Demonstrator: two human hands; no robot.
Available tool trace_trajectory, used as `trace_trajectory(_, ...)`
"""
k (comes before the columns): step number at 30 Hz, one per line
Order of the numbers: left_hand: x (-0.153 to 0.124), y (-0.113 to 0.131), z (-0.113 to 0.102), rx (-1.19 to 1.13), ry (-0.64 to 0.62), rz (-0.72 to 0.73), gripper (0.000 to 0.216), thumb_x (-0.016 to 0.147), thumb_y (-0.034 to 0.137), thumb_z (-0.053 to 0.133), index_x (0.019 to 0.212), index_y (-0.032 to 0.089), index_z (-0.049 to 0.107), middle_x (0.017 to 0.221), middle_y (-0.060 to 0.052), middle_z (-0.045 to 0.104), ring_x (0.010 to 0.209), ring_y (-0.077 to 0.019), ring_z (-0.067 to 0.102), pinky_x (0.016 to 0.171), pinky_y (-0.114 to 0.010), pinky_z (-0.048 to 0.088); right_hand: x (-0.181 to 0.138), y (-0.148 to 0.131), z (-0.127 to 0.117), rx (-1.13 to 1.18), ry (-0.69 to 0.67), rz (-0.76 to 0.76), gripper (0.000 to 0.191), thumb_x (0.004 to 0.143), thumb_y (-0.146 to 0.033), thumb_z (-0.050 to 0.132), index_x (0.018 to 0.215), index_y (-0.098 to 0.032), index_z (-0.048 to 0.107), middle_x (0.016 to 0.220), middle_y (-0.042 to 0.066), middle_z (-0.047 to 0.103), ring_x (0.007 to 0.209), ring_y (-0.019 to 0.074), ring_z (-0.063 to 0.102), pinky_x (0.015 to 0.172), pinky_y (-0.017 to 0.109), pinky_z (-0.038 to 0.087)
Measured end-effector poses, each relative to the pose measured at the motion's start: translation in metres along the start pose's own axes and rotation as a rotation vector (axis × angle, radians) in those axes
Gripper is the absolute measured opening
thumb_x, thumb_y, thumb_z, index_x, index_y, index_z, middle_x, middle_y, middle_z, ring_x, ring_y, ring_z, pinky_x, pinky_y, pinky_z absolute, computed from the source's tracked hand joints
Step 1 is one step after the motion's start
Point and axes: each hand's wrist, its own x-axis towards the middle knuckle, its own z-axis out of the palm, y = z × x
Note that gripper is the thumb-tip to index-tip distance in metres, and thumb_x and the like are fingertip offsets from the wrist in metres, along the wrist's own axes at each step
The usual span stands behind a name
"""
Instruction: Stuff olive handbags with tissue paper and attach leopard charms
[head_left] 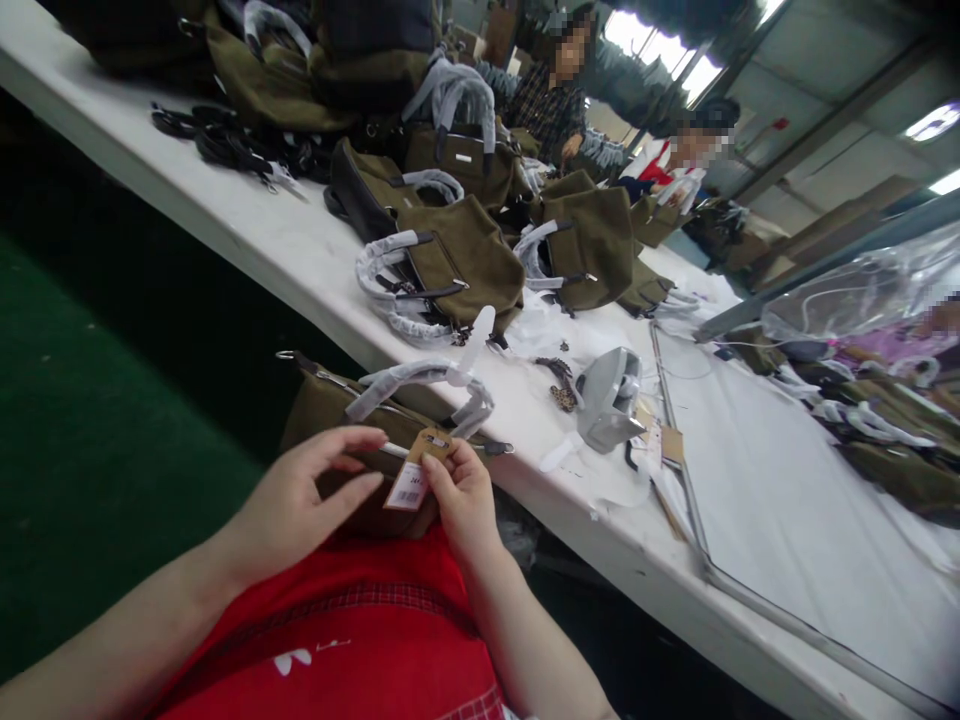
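The olive bag (330, 420) sat off the tabletop's (300, 260) near edge, long axis along it, open floor beside. The right hand (465, 500) pinched its paper tag (411, 480); the left hand (300, 500) hovered half-open, touching the tag.

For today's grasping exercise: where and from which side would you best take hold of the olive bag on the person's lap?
Probably the wrapped handles of the olive bag, taken from above: they arch up clear of the body, while both hands and the tag occupy its near edge.

hang tag (411, 480) — barcode sticker, print too small to read
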Motion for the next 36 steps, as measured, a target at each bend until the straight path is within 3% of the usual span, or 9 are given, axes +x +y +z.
trace_trajectory(4,-0.008,-0.008,0.049,-0.33,-0.362,-0.113,0.062,0.075,0.032,0.076,0.132,0.023,0.05,0.127,-0.009,0.064,0.115,-0.025,0.061,0.096,-0.036,0.051,-0.004,-0.002,0.001,0.047,-0.02,0.007,0.03,0.075,-0.035,0.077,0.094,-0.022,0.057,0.082,-0.002,0.071,0.066,0.0115,0.064,0.063,0.022,0.052)
trace_trajectory(9,-0.012,-0.014,0.065,-0.453,-0.574,-0.244,0.03,0.085,0.045,0.063,0.091,0.016,0.063,0.077,-0.004,0.068,0.072,-0.0183,0.062,0.07,-0.029,0.048,-0.004,0.0,0.001,0.03,-0.018,0.02,0.034,0.075,-0.039,0.076,0.095,-0.022,0.055,0.085,-0.001,0.069,0.07,0.0132,0.063,0.067,0.024,0.052)
trace_trajectory(11,-0.01,-0.013,0.057,-0.386,-0.573,-0.253,0.04,0.09,0.054,0.051,0.086,0.016,0.064,0.062,-0.001,0.062,0.059,-0.0152,0.054,0.064,-0.027,0.042,-0.003,0.002,0.0,0.033,0.001,-0.002,0.034,0.075,-0.04,0.076,0.095,-0.022,0.055,0.084,-0.001,0.068,0.07,0.0134,0.063,0.067,0.024,0.051)
trace_trajectory(17,-0.009,-0.016,0.023,-0.338,-0.518,-0.253,0.048,0.094,0.06,0.04,0.091,0.018,0.062,0.053,0.003,0.051,0.052,-0.0125,0.042,0.057,-0.025,0.033,0.004,0.002,-0.006,0.068,0.113,-0.075,0.027,0.086,-0.047,0.066,0.092,-0.021,0.06,0.075,-0.003,0.061,0.061,0.0105,0.053,0.055,0.021,0.045)
trace_trajectory(21,-0.019,-0.023,0.015,-0.327,-0.476,-0.295,0.052,0.094,0.063,0.038,0.088,0.017,0.063,0.053,0.002,0.05,0.053,-0.0128,0.041,0.058,-0.025,0.033,0.006,0.003,-0.008,0.032,0.158,-0.079,0.029,0.083,-0.044,0.069,0.101,-0.022,0.065,0.082,-0.001,0.064,0.065,0.012,0.055,0.056,0.022,0.045)
trace_trajectory(26,-0.023,-0.032,0.013,-0.359,-0.413,-0.312,0.051,0.093,0.063,0.041,0.091,0.017,0.063,0.052,0.003,0.049,0.052,-0.0128,0.04,0.057,-0.025,0.033,0.001,0.005,-0.012,-0.071,0.149,-0.133,0.023,0.081,-0.041,0.072,0.083,-0.019,0.068,0.07,-0.002,0.061,0.058,0.011,0.05,0.056,0.022,0.042)
trace_trajectory(29,-0.018,-0.039,0.011,-0.404,-0.292,-0.341,0.05,0.092,0.063,0.045,0.09,0.017,0.063,0.051,0.005,0.042,0.051,-0.0123,0.04,0.056,-0.024,0.033,-0.007,-0.002,-0.013,-0.09,0.043,-0.139,0.026,0.084,-0.045,0.069,0.081,-0.019,0.071,0.066,0.0,0.062,0.059,0.0133,0.054,0.059,0.025,0.044)
trace_trajectory(32,-0.013,-0.044,0.008,-0.47,-0.198,-0.357,0.048,0.09,0.063,0.05,0.088,0.017,0.065,0.05,0.006,0.037,0.052,-0.0123,0.043,0.056,-0.024,0.036,-0.018,-0.02,-0.01,-0.17,-0.19,-0.204,0.026,0.089,-0.044,0.063,0.084,-0.022,0.077,0.083,0.006,0.073,0.079,0.0205,0.065,0.076,0.033,0.051)
trace_trajectory(36,-0.009,-0.044,0.002,-0.468,-0.122,-0.341,0.044,0.088,0.059,0.056,0.093,0.018,0.071,0.059,0.001,0.054,0.06,-0.0139,0.05,0.06,-0.024,0.041,-0.028,-0.045,-0.004,-0.275,-0.588,-0.169,0.029,0.091,-0.046,0.059,0.09,-0.027,0.08,0.1,0.006,0.076,0.095,0.0242,0.067,0.091,0.039,0.051)
